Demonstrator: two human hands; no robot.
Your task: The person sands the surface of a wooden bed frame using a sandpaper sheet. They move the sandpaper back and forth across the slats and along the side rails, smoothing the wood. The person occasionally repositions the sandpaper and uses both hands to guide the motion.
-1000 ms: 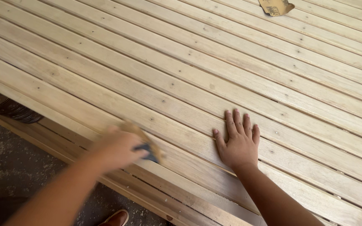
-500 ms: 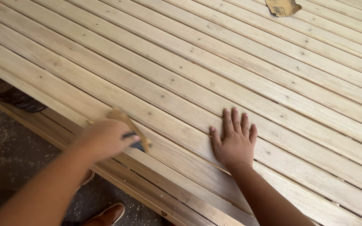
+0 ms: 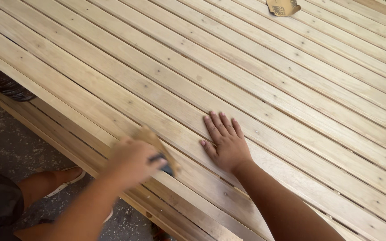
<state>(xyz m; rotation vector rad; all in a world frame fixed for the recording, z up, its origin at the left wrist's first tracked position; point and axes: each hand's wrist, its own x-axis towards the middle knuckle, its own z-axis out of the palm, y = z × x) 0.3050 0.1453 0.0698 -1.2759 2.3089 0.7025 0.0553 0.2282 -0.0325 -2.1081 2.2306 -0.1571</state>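
The left hand (image 3: 132, 161) is motion-blurred; it grips a sanding block (image 3: 157, 147) wrapped in tan sandpaper, its dark part barely readable, near the slatted wooden panel's (image 3: 255, 67) near-left edge. The right hand (image 3: 225, 140) lies open, palm flat on the slats, just beside it. Since half a second ago the block has slid back toward the near edge; the flat hand has stayed. One folded sandpaper sheet (image 3: 283, 7), cut off, lies at the far edge. One sandalled foot (image 3: 63, 180) shows below.

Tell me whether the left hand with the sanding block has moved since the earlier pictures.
Yes. The left hand, blurred, has slid along the near slats, away from the flat right hand and then back toward it; the gap is now narrower than half a second ago.
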